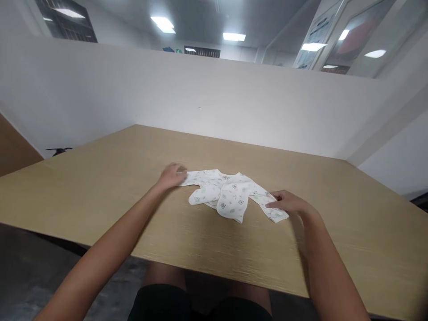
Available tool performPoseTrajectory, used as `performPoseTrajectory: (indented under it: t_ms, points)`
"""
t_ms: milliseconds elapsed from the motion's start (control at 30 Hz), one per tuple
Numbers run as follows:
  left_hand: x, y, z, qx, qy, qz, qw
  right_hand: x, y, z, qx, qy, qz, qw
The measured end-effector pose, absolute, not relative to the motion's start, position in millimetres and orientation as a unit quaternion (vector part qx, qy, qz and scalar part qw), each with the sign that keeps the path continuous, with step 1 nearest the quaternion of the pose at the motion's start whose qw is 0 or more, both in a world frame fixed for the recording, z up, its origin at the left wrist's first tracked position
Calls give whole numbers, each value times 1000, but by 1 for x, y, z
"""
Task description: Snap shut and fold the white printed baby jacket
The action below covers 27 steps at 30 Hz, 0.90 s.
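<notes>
A small white baby shirt (234,196) with a scattered print lies spread on the table, its neckline facing away from me and its sleeves stretched out to both sides. Its front panels overlap, and the lower left panel is partly folded. My left hand (172,175), slightly blurred, has its fingers curled over the cuff of the left sleeve and hides the sleeve's end. On the right sleeve, my right hand (289,202) grips the fabric between thumb and fingers a little above the cuff, which shows beyond the hand.
The wide wood-coloured table (100,178) reaches back to a white partition wall (214,98). Its front edge runs just above my legs (163,276). A dark object (59,151) shows beyond the table's left edge, and another (420,200) beyond the right.
</notes>
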State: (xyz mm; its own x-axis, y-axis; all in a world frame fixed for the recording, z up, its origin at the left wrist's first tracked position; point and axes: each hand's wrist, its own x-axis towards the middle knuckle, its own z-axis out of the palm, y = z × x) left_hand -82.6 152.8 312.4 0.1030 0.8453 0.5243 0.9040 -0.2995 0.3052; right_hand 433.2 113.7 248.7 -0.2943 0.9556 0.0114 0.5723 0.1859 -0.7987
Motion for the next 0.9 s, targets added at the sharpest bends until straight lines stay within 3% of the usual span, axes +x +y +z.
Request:
performPoseTrajectory:
  t_ms: [167,300,367,400,533,700,900]
  points:
    - [-47,143,288,-772,-606,-160,106,426,112,248,-528,-728,320,298]
    - [-50,145,287,-771,-616,-128,96,422,108,258,-512,-684,56,516]
    - [-52,146,289,-769,-619,-133,91,427,102,265,-491,-665,-67,559]
    - [-53,146,289,-768,-619,-136,89,432,98,267,-482,-683,-76,543]
    - [-51,145,288,-771,-613,-139,97,449,89,262,-503,-736,70,447]
    - [-46,143,288,-765,-618,-123,136,449,116,239,-575,-608,45,546]
    - [-49,149,277,-772,-607,-117,147,426,148,213,-631,-576,30,519]
